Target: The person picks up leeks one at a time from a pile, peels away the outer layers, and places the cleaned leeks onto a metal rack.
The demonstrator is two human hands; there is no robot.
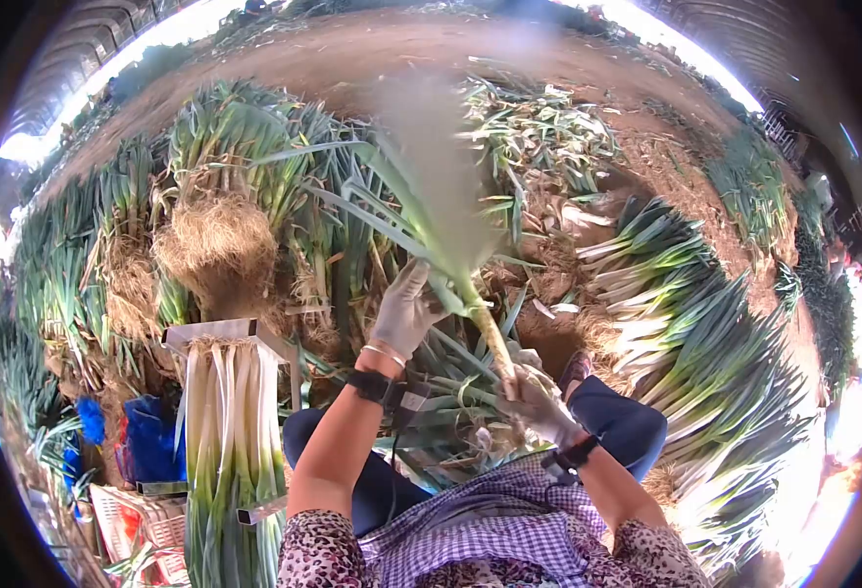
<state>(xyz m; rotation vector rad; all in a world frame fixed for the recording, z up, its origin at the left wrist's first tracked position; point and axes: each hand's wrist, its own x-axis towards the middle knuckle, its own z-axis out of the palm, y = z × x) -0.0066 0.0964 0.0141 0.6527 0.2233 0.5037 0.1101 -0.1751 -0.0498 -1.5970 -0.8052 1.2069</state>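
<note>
L hand pinches outer leaves of a leek, R hand closed round its stalk over the lap. I reckon that's to brace it vs. the pull. Trimmed bundle stands just left.

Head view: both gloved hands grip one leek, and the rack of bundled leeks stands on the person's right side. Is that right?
Not quite. The head view shows the rack of bundled leeks on the person's left side, not the right. The rest holds: the left hand and right hand, both gloved, grip one leek.
</note>
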